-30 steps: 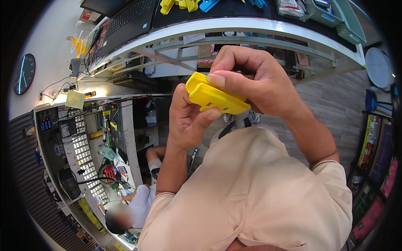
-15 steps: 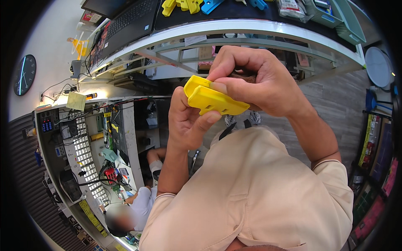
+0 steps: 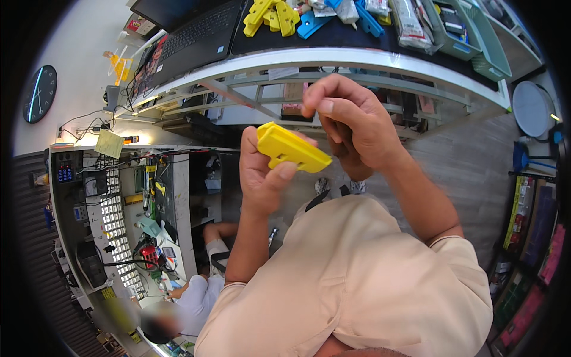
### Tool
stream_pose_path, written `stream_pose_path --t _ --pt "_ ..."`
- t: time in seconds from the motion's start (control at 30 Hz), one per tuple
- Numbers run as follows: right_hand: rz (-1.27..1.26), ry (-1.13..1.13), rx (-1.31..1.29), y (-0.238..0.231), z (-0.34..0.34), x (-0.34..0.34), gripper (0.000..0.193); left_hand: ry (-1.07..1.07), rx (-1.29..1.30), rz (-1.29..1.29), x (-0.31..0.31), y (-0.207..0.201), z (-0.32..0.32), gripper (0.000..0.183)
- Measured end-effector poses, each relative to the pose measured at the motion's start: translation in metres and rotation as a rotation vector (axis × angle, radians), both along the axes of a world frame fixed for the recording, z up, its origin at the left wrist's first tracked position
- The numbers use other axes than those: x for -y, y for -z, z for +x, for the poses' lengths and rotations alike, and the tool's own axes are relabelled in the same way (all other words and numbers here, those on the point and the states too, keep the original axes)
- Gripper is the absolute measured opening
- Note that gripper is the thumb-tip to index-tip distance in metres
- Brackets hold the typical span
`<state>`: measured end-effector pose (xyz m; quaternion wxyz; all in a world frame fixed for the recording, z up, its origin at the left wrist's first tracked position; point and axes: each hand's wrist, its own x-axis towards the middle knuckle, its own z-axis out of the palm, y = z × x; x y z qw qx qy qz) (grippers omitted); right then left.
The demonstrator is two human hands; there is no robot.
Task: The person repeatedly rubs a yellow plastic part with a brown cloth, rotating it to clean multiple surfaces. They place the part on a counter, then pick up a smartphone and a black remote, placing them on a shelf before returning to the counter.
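Observation:
A yellow plastic clip [image 3: 291, 150] with small square holes in its side is in my left hand [image 3: 262, 172], at chest height. The left thumb presses its lower edge and the fingers lie behind it. My right hand [image 3: 357, 122] is just right of and above the clip, apart from it. Its thumb and forefinger are curled close together; whatever may be between them is too small to make out. More yellow clips [image 3: 272, 16] and blue clips [image 3: 313, 24] lie on the black-topped table ahead.
A laptop [image 3: 199, 33] sits at the table's left, with clear packets [image 3: 410, 27] and green-grey trays [image 3: 491, 53] at its right. The table's white edge [image 3: 357, 58] runs in front of me. Left, a person [image 3: 199, 300] works at a cluttered bench. Shelves [image 3: 523, 238] stand on the right.
My right hand has let go of the yellow clip and drawn away to the right. My left hand keeps the clip, which is turned slightly. The view has shifted, showing more of the table.

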<state>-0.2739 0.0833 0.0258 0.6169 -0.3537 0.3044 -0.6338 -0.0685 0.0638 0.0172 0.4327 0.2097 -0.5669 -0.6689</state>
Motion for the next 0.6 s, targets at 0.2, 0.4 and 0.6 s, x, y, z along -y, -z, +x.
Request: stream_pose_path --t 0.2,0.4,0.6 --pt "-0.004 -0.045 -0.107 -0.009 -0.001 0.001 0.037 -0.127 -0.082 0.053 0.011 0.014 0.032 0.053" --pt "0.077 -0.002 -0.153 -0.017 0.021 0.004 0.034 -0.149 -0.092 0.058 0.017 0.008 0.042 0.056" --pt "-0.040 0.034 0.176 -0.022 0.042 0.019 0.038 -0.075 -0.260 0.296 0.038 -0.007 0.037 0.049"
